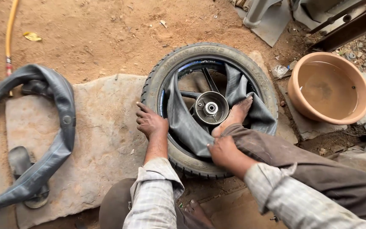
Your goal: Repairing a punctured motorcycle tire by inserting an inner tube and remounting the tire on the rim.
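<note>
A black motorcycle tyre [183, 59] on a spoked alloy wheel [211, 108] lies flat on a stone slab. A grey inner tube [184, 124] is half pulled out of it and drapes across the spokes. My left hand [150, 122] presses on the tyre's left sidewall, fingers spread. My right hand [222, 151] grips the tube at the near rim. My bare right foot [235, 116] rests inside the wheel, on the tube.
A second, limp inner tube [59, 144] lies on the slab [102, 140] at left. A terracotta basin of murky water [328, 86] stands at right. A yellow hose [10, 29] runs along the far left over dirt ground.
</note>
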